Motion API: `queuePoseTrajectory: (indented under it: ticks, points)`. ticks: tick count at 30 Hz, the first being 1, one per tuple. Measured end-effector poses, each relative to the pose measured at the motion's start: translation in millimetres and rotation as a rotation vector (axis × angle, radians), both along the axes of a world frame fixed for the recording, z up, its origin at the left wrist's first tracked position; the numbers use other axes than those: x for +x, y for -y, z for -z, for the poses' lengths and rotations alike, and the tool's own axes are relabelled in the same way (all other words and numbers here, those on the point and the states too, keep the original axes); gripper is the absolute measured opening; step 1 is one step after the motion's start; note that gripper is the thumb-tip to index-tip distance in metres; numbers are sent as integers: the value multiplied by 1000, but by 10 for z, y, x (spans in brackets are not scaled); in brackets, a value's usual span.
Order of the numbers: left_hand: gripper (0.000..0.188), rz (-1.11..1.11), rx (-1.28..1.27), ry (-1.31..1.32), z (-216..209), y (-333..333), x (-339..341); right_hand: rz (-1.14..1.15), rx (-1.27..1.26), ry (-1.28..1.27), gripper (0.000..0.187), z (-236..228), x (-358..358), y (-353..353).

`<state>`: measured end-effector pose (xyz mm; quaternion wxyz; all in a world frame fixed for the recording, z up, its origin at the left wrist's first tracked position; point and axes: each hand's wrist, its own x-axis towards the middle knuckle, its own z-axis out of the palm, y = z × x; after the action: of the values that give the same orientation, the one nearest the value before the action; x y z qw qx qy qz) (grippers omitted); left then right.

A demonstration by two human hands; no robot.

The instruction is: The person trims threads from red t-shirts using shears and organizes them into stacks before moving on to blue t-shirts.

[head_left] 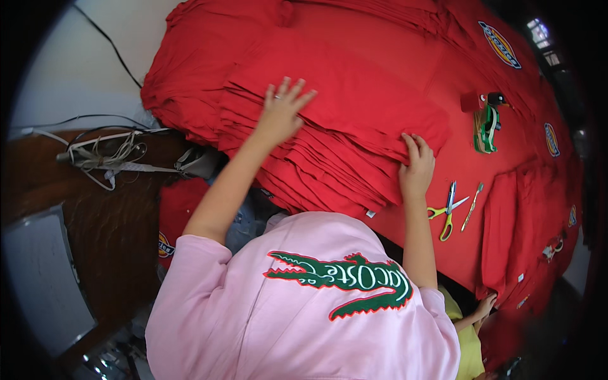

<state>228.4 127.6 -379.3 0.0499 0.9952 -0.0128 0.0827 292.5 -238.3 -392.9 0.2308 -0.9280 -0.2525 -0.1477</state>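
A thick pile of folded red garments (329,76) lies before me, its layered edges fanned toward me. Spread flat on its top layer is my left hand (286,113), fingers apart and a ring on one of them. My right hand (418,168) is at the right end of the pile, fingers bent over the edge of the top garment; its thumb is partly hidden. Right of that hand, yellow-handled scissors (448,211) lie part-open beside a thin, pen-like tool (472,207). A green tape dispenser (486,128) stands farther back.
More red garments with round badges (506,228) cover the right side. Another person's hand (485,308) touches their near edge, beside a yellow garment (470,348). Tangled cables and a power strip (114,161) lie at left. A white panel (47,278) is at lower left.
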Motion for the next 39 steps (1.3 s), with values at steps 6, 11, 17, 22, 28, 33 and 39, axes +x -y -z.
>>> queuePoseTrajectory:
  ticks: [6,11,17,22,28,33,39]
  points:
    - [70,240,-50,34,-97,-917,-215,-149,106,-56,48,-598,-406,296]
    - [64,213,-48,-60,25,-954,-605,-89,-167,-215,36,-299,-1185,192]
    - [56,-18,-342,-32,166,-658,-789,-12,183,-250,14,-244,-597,342]
    - [57,-125,-413,32,202,168,-723,131,629,-232,18,-263,1323,-21]
    - [64,-191,-255,80,554,285,-789,100,600,-459,38,86,3051,-833]
    - [64,-173,-287,78,612,319,-725,334,466,-389,37,670,3816,-1178]
    - [64,-174,-286,49,656,295,-773,21,1036,-920,26,601,2960,-1255]
